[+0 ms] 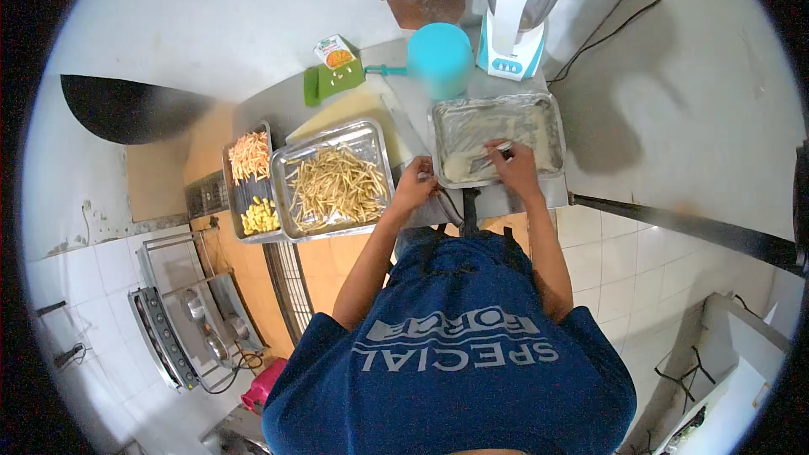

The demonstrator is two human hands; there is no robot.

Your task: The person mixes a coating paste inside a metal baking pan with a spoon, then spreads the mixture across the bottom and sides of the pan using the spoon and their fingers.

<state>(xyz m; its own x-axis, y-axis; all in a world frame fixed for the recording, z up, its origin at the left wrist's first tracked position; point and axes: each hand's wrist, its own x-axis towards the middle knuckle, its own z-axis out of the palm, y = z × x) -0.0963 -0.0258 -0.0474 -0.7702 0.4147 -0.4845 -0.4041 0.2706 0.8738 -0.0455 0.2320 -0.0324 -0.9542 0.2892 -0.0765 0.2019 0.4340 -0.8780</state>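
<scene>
On the right of the worktop, a rectangular metal tray (539, 107) holds a pale layer, powdery or pasty, spread unevenly over its bottom. My right hand (512, 167) is over the tray's near part, its fingers closed around a small whitish item I cannot make out. Near the tray's lower left corner, my left hand (417, 184) has its fingers bent together at the edge; what they hold, if anything, is too small to tell. Left of it stands a metal tray (383, 152) with thin cut green-yellow strips (337, 188).
A narrower tray (238, 217) at far left holds orange shreds (250, 157) and yellow chunks (260, 216). Behind are a green board (317, 86), a packet (335, 52), a turquoise round container (439, 59) and a blender (518, 13). A pale board (358, 109) lies behind the strips.
</scene>
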